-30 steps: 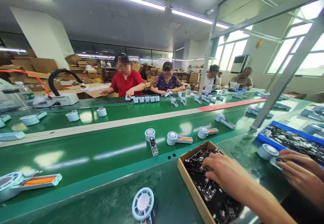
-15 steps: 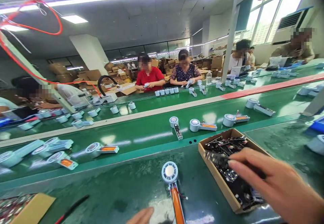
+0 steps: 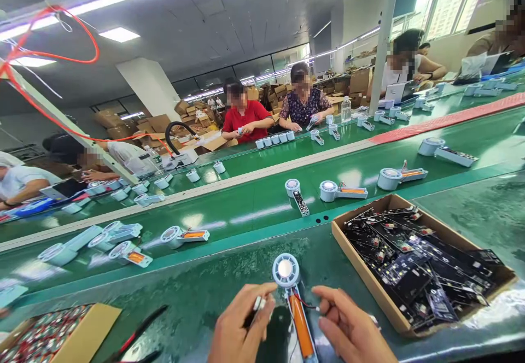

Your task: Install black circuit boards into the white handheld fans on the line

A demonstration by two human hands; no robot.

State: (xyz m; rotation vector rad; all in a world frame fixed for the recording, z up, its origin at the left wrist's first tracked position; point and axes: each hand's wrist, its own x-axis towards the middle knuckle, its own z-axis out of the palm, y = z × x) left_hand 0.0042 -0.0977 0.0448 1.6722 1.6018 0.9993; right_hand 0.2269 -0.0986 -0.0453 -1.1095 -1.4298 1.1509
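A light-blue handheld fan (image 3: 286,271) lies face up on the bench in front of me, its handle bared to an orange battery (image 3: 301,327). From the handle a thin red and black lead ends in a small white plug (image 3: 317,309). My left hand (image 3: 241,327), left of the handle, is closed on a dark piece with a white connector (image 3: 258,303). It looks like a circuit board, mostly hidden by my fingers. On the other side, my right hand (image 3: 348,325) has its fingertips parted at the plug, without a visible grip.
A cardboard box (image 3: 369,292) of black circuit boards stands at right. Another box (image 3: 88,333) of wired parts sits lower left, near a dark cable (image 3: 141,330). Beyond the bench a green conveyor (image 3: 246,204) carries several fans. Several co-workers sit across it.
My right hand has left the box, where it held a circuit board, and moved to the fan's lead. My left hand has come up beside the handle with a dark piece. The view has shifted.
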